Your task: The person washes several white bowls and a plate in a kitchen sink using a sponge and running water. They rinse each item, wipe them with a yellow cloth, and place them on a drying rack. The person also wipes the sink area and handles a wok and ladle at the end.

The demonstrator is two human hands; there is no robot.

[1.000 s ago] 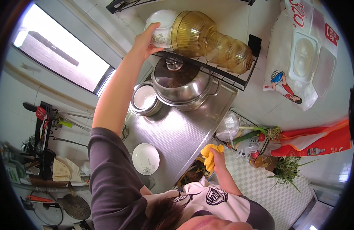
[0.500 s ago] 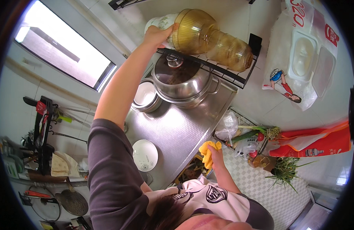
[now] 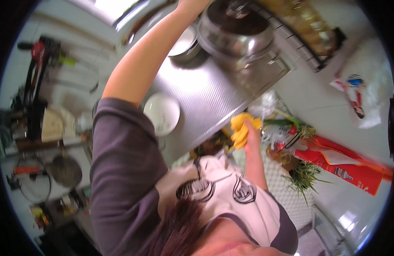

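My left arm stretches up to the top edge, where only part of my left hand [image 3: 194, 5] shows. Its fingers are cut off by the frame, so I cannot see what they touch. Just right of it is a large steel pot [image 3: 235, 40] with a dark glass lid and round knob. Below that hand, a stack of white bowls [image 3: 183, 42] stands on the steel counter [image 3: 201, 91]. My right hand [image 3: 253, 135] is closed around a crumpled yellow cloth [image 3: 241, 128], held near the counter's front edge. A white dish [image 3: 162, 113] lies by my left elbow.
An amber ribbed vessel [image 3: 310, 25] rests on a black wire rack [image 3: 293, 36] at upper right. Vegetables and plastic bags [image 3: 267, 104] sit beyond the counter's right edge, near a red bag [image 3: 355, 166]. Utensils [image 3: 36, 64] hang on the left wall.
The view has shifted and blurred, so the counter and rack sit higher. My left hand, earlier on a white floral piece beside the amber vessel, is now mostly out of frame. The cloth stays in my right.
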